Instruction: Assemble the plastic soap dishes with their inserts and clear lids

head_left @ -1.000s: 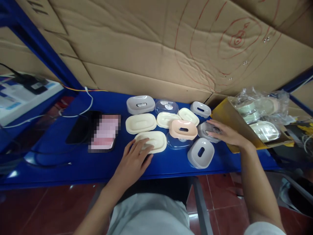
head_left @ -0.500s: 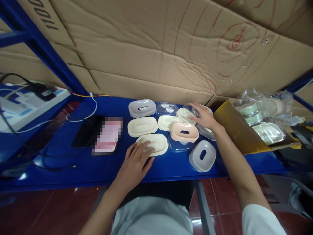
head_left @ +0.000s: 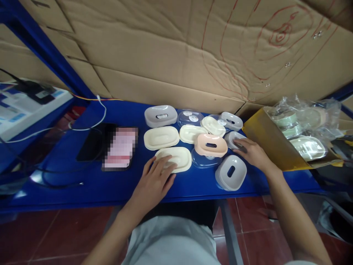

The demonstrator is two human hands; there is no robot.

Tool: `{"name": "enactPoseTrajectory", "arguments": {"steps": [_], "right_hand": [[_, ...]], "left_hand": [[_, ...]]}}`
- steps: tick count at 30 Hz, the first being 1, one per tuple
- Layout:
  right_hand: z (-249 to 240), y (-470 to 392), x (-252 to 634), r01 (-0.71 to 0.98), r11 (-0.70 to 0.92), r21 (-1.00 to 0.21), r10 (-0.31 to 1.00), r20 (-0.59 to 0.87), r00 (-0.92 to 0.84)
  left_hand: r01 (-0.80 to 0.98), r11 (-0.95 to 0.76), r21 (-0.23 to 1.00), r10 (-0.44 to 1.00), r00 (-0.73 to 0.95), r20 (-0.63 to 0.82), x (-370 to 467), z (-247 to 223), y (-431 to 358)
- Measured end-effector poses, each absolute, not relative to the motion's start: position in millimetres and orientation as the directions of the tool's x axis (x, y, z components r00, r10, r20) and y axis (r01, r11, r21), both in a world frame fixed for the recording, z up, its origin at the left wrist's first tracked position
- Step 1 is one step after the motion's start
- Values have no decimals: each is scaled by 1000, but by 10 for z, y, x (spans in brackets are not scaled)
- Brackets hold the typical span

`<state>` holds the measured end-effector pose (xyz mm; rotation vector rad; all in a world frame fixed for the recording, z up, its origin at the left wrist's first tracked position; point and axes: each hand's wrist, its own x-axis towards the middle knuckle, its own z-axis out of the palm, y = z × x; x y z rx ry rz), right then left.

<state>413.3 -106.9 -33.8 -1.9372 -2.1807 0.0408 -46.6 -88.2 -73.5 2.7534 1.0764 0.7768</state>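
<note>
My left hand [head_left: 154, 178] lies with its fingers spread over a cream oval soap-dish piece [head_left: 182, 158] at the front. To the right, my right hand [head_left: 250, 152] reaches down onto a small grey soap dish [head_left: 234, 138]; its fingertips rest on the dish, partly covering it. Between the hands are a peach soap dish [head_left: 205, 147] with a slot, tilted on a clear lid [head_left: 202, 160], and a grey slotted soap dish [head_left: 227, 179]. Farther back sit more cream pieces [head_left: 161, 138], another clear lid [head_left: 183, 117] and grey soap dishes [head_left: 160, 119].
An open cardboard box [head_left: 267, 143] with plastic-wrapped pale dishes stands at the right. At left are a phone [head_left: 121, 147], a white cable [head_left: 103, 114] and a power strip [head_left: 55, 101]. A cardboard wall [head_left: 151, 55] closes the back of the blue table [head_left: 104, 191].
My right hand has moved from the cream piece at the back toward me and right, onto the small grey dish. My left hand stays on its cream piece. The view has shifted slightly.
</note>
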Motion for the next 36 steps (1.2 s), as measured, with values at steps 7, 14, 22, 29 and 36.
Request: {"name": "enactPoseTrajectory", "arguments": {"steps": [7, 14, 22, 29, 36], "right_hand": [[-48, -1015, 4152, 983, 105, -151, 970, 233, -68], [68, -291, 3312, 922, 357, -150, 901, 314, -298], [64, -438, 3213, 894, 410, -182, 871, 369, -324], [-178, -1580, 3222, 922, 328, -205, 924, 275, -267], [-226, -1269, 3174, 915, 367, -166, 898, 320, -302]], "left_hand": [[615, -742, 267, 662, 607, 439, -460, -766, -887], [622, -752, 220, 643, 618, 453, -468, -767, -881], [654, -714, 251, 683, 573, 453, -468, -741, -910], [678, -686, 264, 694, 500, 518, -381, -634, -987], [542, -821, 181, 565, 726, 392, 341, -594, -1089]]}}
